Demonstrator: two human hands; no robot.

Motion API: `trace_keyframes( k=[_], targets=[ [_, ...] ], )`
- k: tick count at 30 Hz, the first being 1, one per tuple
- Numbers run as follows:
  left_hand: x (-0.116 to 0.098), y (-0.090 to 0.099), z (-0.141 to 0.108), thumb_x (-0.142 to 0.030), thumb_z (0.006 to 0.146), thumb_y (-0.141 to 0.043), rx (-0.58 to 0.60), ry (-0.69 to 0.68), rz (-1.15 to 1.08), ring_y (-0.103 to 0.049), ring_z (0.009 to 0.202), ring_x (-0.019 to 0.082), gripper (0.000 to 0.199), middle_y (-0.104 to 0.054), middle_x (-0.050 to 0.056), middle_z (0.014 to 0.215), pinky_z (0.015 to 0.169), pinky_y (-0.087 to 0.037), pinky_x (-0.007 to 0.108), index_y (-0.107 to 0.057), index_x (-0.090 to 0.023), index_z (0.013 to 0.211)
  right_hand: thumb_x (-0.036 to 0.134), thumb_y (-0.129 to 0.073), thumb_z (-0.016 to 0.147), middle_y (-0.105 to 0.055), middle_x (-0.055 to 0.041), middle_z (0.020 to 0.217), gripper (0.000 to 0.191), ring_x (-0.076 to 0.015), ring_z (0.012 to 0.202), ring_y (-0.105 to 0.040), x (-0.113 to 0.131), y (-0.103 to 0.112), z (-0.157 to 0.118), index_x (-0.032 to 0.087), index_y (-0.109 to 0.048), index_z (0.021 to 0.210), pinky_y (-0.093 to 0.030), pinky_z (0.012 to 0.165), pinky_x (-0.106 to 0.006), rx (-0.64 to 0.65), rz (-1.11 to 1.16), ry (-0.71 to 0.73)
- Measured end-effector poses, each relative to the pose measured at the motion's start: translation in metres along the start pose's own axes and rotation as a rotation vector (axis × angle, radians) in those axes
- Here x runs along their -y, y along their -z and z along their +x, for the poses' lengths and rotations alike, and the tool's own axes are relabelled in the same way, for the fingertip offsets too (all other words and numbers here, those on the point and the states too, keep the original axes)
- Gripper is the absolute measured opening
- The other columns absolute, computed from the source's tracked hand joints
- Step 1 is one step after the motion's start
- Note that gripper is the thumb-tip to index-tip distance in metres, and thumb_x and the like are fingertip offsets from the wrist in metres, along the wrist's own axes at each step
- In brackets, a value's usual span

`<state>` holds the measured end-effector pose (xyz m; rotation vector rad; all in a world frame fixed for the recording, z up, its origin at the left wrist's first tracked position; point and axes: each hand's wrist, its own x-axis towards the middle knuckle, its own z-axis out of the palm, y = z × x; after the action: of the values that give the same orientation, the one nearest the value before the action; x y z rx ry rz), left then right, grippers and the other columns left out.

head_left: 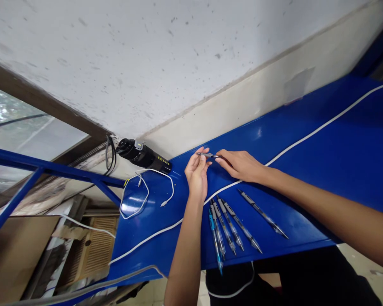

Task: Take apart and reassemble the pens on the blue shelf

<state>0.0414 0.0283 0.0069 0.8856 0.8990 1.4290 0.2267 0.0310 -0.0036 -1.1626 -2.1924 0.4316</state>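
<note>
Between my two hands is a slim grey and dark pen part (207,155), held level above the blue table. My left hand (198,170) pinches its left end between thumb and fingers, palm turned up. The fingertips of my right hand (238,165) close on its right end. Below my hands lie several clear pens with grey clips (231,225), side by side, and a blue pen (215,242) at their left. Another grey-clipped pen (263,213) lies apart to the right.
A black bottle (147,157) leans near the wall at the left. A coiled white cable (148,193) lies beside it. One long white cable (293,144) crosses the blue table (338,170) diagonally. Blue metal bars (67,171) and a cardboard box (19,255) are at the left.
</note>
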Motion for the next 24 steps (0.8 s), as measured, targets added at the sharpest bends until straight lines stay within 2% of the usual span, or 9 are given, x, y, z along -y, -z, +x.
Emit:
trace_keyframes(
  k=[3,7,11,14,17,20,22,24],
  targets=[
    [0.0017,0.0008,0.0008,-0.038,0.081,-0.093,-0.038,-0.016,0.01,-0.074,0.108,0.021,0.037,-0.079,0.01,0.12,0.087,-0.051,0.029,-0.079,-0.02,0.109,0.042,-0.028,0.117,-0.077,-0.0106,0.108,0.038,-0.0248,0.091,-0.073,-0.0017,-0.0012,0.0007,0.021,-0.059,0.118,-0.04,0.071,-0.033,-0.003,-0.008,0.023],
    [0.0049,0.0009,0.0011,-0.038,0.082,-0.093,-0.07,-0.035,-0.003,-0.073,0.094,0.016,0.03,-0.079,0.007,0.104,0.08,-0.051,0.026,-0.075,-0.017,0.092,0.04,-0.039,0.115,-0.077,-0.0087,0.102,0.023,-0.0242,0.082,-0.072,-0.0019,-0.0035,-0.0001,0.021,-0.053,0.118,-0.037,0.064,-0.031,0.027,0.024,-0.026],
    [0.0038,-0.0022,-0.0014,-0.04,0.087,-0.09,-0.026,-0.004,-0.021,-0.075,0.099,0.019,0.031,-0.08,0.01,0.11,0.085,-0.052,0.028,-0.07,-0.016,0.091,0.042,-0.043,0.113,-0.076,-0.0067,0.094,0.023,-0.0247,0.077,-0.072,0.0008,-0.0019,-0.0005,0.021,-0.049,0.12,-0.035,0.062,-0.031,0.035,0.038,-0.049],
    [0.0034,-0.0035,-0.0021,-0.041,0.085,-0.091,-0.025,-0.002,-0.029,-0.076,0.097,0.019,0.034,-0.081,0.011,0.105,0.084,-0.052,0.029,-0.067,-0.017,0.091,0.047,-0.034,0.116,-0.076,-0.0082,0.098,0.031,-0.0254,0.083,-0.073,0.0014,-0.0015,0.0001,0.022,-0.053,0.117,-0.037,0.066,-0.032,0.036,0.017,-0.009],
    [0.0049,-0.0026,-0.0009,-0.042,0.082,-0.093,-0.05,-0.01,-0.023,-0.075,0.096,0.019,0.036,-0.08,0.009,0.102,0.081,-0.051,0.027,-0.071,-0.018,0.098,0.044,-0.028,0.117,-0.075,-0.0093,0.102,0.034,-0.0257,0.086,-0.073,-0.0002,-0.0041,0.0003,0.022,-0.054,0.112,-0.038,0.068,-0.032,0.044,0.015,0.02],
    [0.0066,-0.0005,0.0013,-0.044,0.081,-0.094,-0.089,-0.014,-0.015,-0.071,0.082,0.014,0.039,-0.075,0.004,0.09,0.077,-0.05,0.026,-0.076,-0.018,0.104,0.044,-0.038,0.115,-0.076,-0.0082,0.098,0.025,-0.0252,0.08,-0.072,-0.0012,-0.0067,-0.0005,0.022,-0.05,0.114,-0.037,0.064,-0.032,0.047,0.054,-0.012],
    [0.0069,0.001,0.0028,-0.046,0.081,-0.093,-0.12,-0.019,-0.015,-0.064,0.071,0.01,0.038,-0.07,0.001,0.082,0.072,-0.048,0.025,-0.078,-0.016,0.098,0.042,-0.041,0.114,-0.075,-0.0063,0.091,0.022,-0.0244,0.075,-0.07,-0.0005,-0.0065,-0.0012,0.022,-0.049,0.116,-0.035,0.062,-0.032,0.057,0.066,-0.029],
    [0.0064,0.0021,0.0041,-0.048,0.082,-0.093,-0.153,-0.026,-0.031,-0.06,0.068,0.009,0.037,-0.067,0.0,0.081,0.069,-0.047,0.024,-0.078,-0.015,0.091,0.044,-0.042,0.114,-0.074,-0.0048,0.086,0.025,-0.0241,0.072,-0.069,0.001,-0.0048,-0.0016,0.021,-0.05,0.119,-0.035,0.062,-0.031,0.056,0.057,-0.028]
  ],
)
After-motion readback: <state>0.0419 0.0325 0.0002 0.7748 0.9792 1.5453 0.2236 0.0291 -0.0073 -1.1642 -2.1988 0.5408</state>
